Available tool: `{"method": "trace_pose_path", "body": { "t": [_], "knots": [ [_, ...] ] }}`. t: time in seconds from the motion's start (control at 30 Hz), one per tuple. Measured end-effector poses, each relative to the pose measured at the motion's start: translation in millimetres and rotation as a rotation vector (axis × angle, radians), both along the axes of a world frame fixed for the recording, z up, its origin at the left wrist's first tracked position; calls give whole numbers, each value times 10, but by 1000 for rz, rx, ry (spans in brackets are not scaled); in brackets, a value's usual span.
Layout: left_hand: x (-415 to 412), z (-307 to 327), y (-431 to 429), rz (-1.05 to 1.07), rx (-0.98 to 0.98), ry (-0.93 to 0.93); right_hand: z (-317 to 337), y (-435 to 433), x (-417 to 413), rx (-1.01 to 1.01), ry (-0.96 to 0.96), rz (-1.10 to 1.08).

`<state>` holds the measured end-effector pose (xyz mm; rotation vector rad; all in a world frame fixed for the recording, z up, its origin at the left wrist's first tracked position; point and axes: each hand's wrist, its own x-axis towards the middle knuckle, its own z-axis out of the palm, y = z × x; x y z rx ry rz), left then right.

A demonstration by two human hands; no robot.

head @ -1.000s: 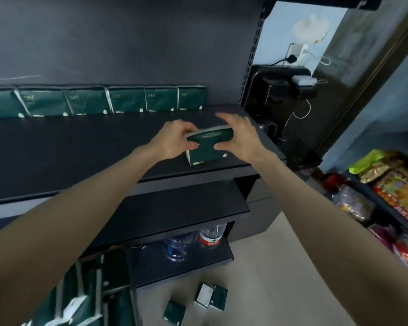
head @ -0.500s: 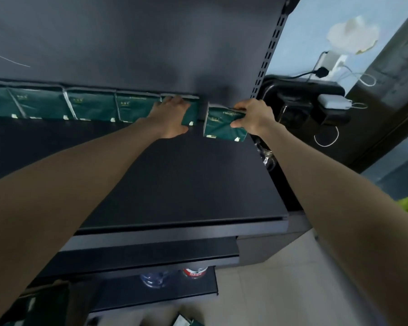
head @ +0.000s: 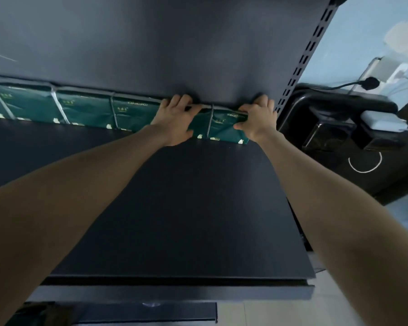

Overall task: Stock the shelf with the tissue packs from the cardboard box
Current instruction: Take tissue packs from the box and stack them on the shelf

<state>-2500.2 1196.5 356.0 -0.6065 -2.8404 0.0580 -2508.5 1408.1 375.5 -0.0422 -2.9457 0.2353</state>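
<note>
Right hand [head: 257, 118] is gripping the end tissue pack [head: 224, 128] at the back of the shelf [head: 174, 208] while left hand [head: 174, 121] is clasping the neighbouring pack [head: 201, 124], apparently squaring the row [head: 80, 109].

We see only two arms and their hands. The left forearm [head: 80, 196] and the right forearm [head: 327, 208] are bare along all the length in view, broad near the camera and narrowing to the wrists. The left hand [head: 174, 121] and right hand [head: 257, 121] are bare too; the fingers [head: 179, 101] look slim, with nails too small to make out.
</note>
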Motion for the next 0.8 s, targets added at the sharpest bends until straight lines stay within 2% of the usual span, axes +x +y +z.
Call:
{"method": "trace_pose_path", "body": {
  "t": [0.27, 0.47, 0.6, 0.8],
  "knots": [
    [-24, -52, -13, 7, 10, 17, -137, -20, 31, 119, 171, 162],
    [-19, -49, 5, 14, -10, -8, -58, 22, 50, 153, 30, 212],
    [-1, 56, 12, 5, 5, -93, 20, 2, 94, 185, -87, 194],
    [151, 352, -91, 0, 41, -184, 267, -118, 247, 89, -149, 163]
  ]
}}
